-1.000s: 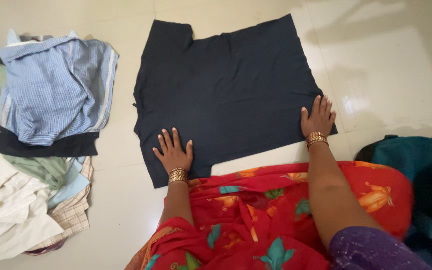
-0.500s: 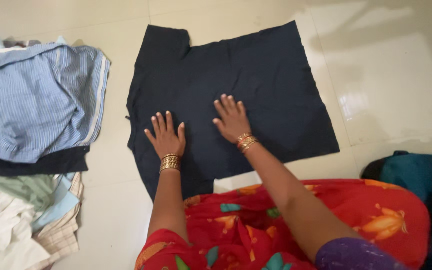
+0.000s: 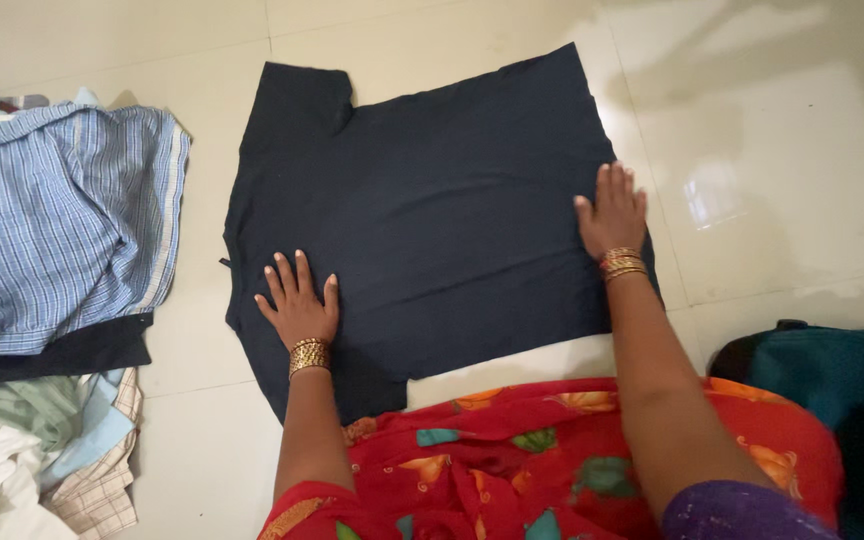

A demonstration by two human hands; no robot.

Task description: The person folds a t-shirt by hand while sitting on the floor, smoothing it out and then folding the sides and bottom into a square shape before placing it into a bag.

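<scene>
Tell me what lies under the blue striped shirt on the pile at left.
Under the blue striped shirt a dark garment shows at its lower edge, then pale green cloth and a checked piece. Anything beneath the shirt's middle is covered.

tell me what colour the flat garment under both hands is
Very dark navy, almost black, and plain with no pattern: the garment shows best in the head view.

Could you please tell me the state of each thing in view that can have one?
Dark shirt: spread flat on the floor, partly folded.
Left hand: open, palm flat on the shirt.
Right hand: open, palm flat on the shirt's right edge.
Clothes pile: heaped, crumpled, striped blue shirt on top.
Teal cloth: bunched, lower right.
</scene>
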